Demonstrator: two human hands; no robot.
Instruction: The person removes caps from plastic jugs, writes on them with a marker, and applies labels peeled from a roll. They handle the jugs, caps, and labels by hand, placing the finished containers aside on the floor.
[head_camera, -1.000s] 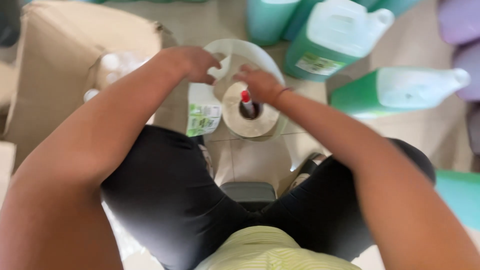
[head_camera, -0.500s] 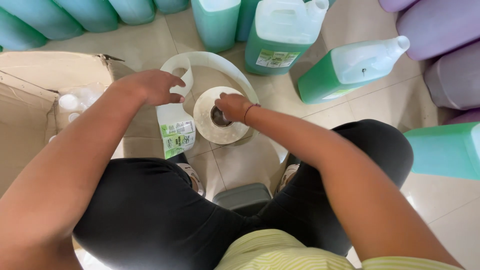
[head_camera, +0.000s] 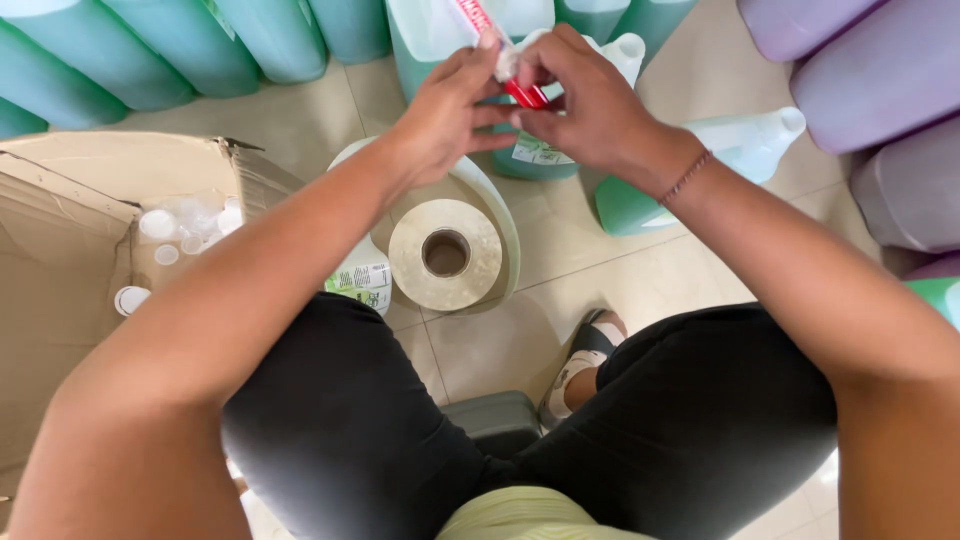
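- Head view: both hands are raised together over the floor, above a row of jugs.
- The left hand (head_camera: 445, 115) pinches the upper part of a small red-and-white tube (head_camera: 505, 62), fingers closed narrowly on it.
- The right hand (head_camera: 590, 100) grips the tube's lower red end, thumb and fingers closed on it; a thin cord sits on that wrist.
- The tube is tilted, its top leaning up and to the left, held between the two hands in front of a green jug (head_camera: 520, 150) with a white label.
- Below the hands, between the knees, a white roll (head_camera: 445, 253) with a dark core lies on top of a pale jug (head_camera: 365, 275), which bears a green-and-white label.
- To the left an open cardboard box (head_camera: 80, 230) holds white caps (head_camera: 175, 230).
- Along the top left, teal bottles (head_camera: 150, 45) lie side by side.
- To the right of the hands a green bottle (head_camera: 700, 170) with a white neck lies on its side on the tile floor (head_camera: 560, 250).
- At the far right stand purple jugs (head_camera: 870, 80).
- The person sits in black trousers (head_camera: 640, 440), one sandalled foot (head_camera: 585, 355) showing between the legs.
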